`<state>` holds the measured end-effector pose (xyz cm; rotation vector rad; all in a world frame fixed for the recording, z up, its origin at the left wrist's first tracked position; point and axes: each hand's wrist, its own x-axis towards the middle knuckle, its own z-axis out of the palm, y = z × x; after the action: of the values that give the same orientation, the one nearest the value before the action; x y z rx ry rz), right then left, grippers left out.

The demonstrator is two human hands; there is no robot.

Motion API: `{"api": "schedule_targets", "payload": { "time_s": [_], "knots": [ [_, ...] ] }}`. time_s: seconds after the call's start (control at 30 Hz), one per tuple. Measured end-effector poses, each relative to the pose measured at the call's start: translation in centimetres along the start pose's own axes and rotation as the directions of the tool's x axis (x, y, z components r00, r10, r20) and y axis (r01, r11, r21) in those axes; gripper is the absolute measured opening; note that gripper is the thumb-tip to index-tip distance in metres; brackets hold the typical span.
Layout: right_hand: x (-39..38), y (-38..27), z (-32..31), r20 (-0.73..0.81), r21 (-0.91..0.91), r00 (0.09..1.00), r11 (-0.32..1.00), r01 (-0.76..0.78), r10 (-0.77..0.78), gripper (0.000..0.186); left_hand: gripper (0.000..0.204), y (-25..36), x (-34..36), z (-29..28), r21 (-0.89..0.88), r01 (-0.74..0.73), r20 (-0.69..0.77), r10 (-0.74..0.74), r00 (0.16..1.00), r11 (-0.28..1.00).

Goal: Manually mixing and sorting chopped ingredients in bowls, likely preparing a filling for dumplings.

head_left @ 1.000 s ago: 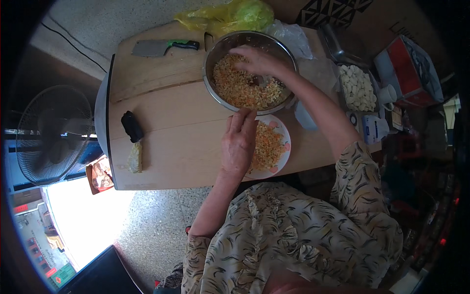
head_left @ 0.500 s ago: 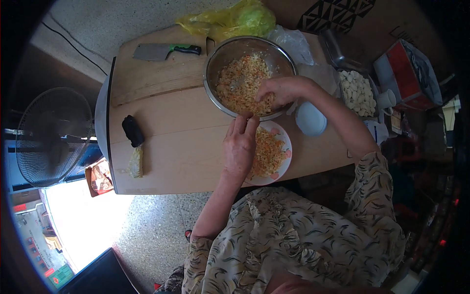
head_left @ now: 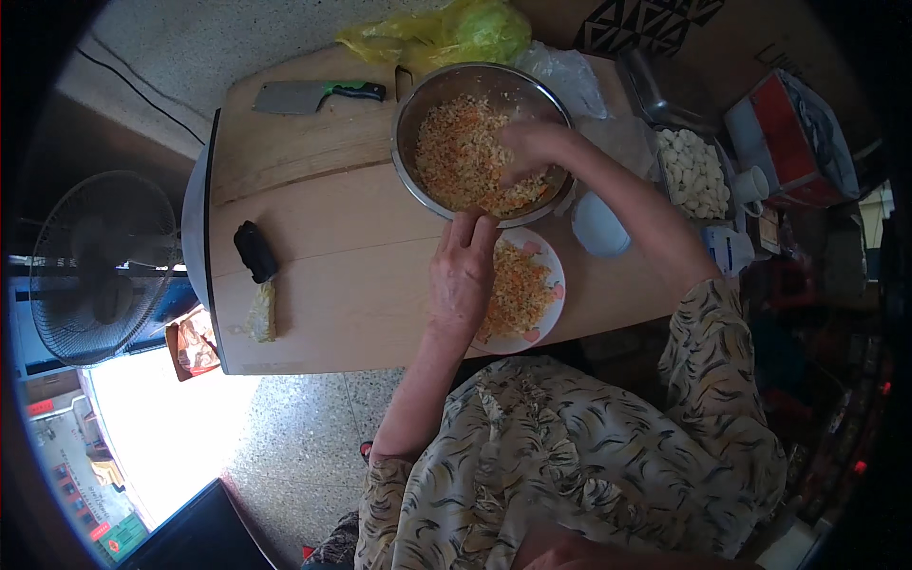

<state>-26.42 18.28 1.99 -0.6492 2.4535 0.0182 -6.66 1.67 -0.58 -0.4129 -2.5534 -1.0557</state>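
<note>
**Mixing by hand at the far edge of the table**

Standing off the table's left side, a floor fan [head_left: 90, 271] sits low, well apart from the work. A dark-handled tool [head_left: 255, 255] lies near the left edge of the wooden table [head_left: 323, 294], its pale end toward the near edge. A cleaver [head_left: 313, 95] with a green and black handle rests at the far left corner. Between these and the hands the wood is bare, a wide open stretch running from the near edge up to a seam in the boards.

The left hand [head_left: 463, 275] lies flat, fingers together and stretched out, over the left part of a white plate [head_left: 556, 285] of chopped orange and pale filling; its fingertips touch the near rim of the metal bowl [head_left: 410, 142]. The plate sits at the near edge of the table, just beside the bowl.

The right hand [head_left: 534, 150] is down inside the bowl, fingers curled into the chopped mix on its right side; whether it pinches any of it I cannot tell.

A yellow-green bag [head_left: 446, 28] lies beyond the bowl. Right of the bowl, a pale blue cup [head_left: 598, 226] stands near, then a tray of white pieces [head_left: 693, 171], leaving little room on that side.
</note>
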Motion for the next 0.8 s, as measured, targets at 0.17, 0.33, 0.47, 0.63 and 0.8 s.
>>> {"api": "schedule_targets", "payload": {
  "time_s": [0.17, 0.33, 0.47, 0.63, 0.8],
  "knots": [
    [-0.2, -1.9, 3.6, 0.078, 0.229, 0.976, 0.957, 0.179, -0.201, 0.055, 0.028, 0.1, 0.2, 0.0, -0.004, -0.009, -0.011, 0.009, 1.000, 1.000],
    [2.6, -3.5, 3.4, -0.357, 0.504, 0.918, 0.792, 0.346, -0.174, 0.046, 0.024, -0.2, 0.5, 0.1, -0.045, -0.001, 0.000, 0.001, 1.000, 0.999],
    [2.6, -2.9, -0.1, -0.404, 0.682, 0.914, 0.673, 0.287, 0.019, 0.051, 0.021, -0.2, 0.3, -0.1, -0.061, -0.008, -0.024, 0.006, 1.000, 0.998],
    [2.4, -4.1, 4.1, -0.341, 0.179, 0.787, 0.786, 0.591, -0.514, 0.049, 0.022, -0.5, 0.2, 0.1, -0.067, -0.003, -0.023, 0.001, 1.000, 0.998],
    [0.7, -0.4, 5.4, -0.327, -0.300, 0.804, 0.862, 0.410, -0.496, 0.026, 0.021, -0.1, 0.1, -0.2, -0.074, 0.002, -0.019, -0.004, 1.000, 0.997]
  ]
}}
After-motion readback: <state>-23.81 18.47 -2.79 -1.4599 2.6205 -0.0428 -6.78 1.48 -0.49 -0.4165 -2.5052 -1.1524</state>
